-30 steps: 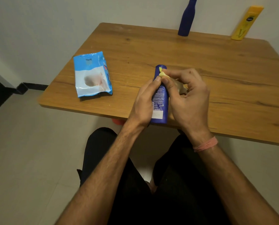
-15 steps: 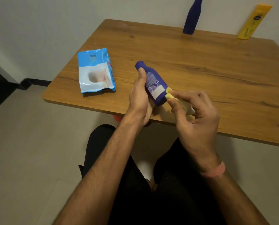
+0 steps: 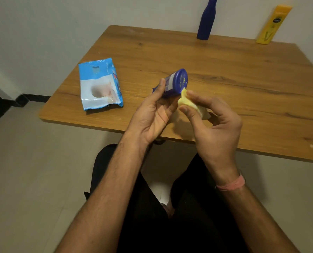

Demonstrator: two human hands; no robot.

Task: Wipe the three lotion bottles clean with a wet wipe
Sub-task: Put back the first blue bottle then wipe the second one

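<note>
Dim, warm indoor light; soft shadows under the hands on the table (image 3: 225, 73); slight motion blur, wide-angle bending at edges.

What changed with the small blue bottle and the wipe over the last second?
The left hand turned the small dark-blue lotion bottle from upright to tilted, base now facing the camera. The right hand moved the yellowish wet wipe from its top to its base. Both grips, the blue-and-white wipe pack and the back bottles are unchanged.
</note>
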